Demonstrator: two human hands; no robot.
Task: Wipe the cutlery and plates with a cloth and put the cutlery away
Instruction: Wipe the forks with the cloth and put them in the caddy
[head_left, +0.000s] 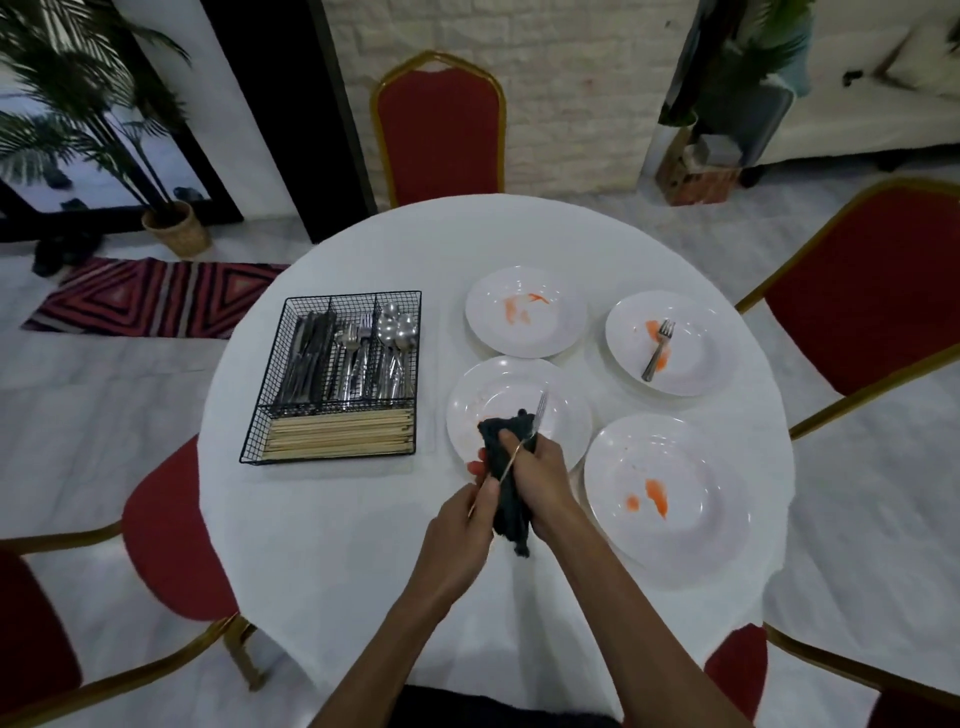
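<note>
One wide-angle view from the person's head, facing forward and steeply down onto a round white table. The left hand and right hand sit close, mid-frame, arms entering from below; red chairs and floor bend outward toward the edges.

Fork and cloth over plate

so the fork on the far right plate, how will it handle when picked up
The fork looks like thin shiny metal, so probably stiff and light. It lies across an orange smear, so maybe slippery. On the glossy plate it could skid if nudged.
</note>
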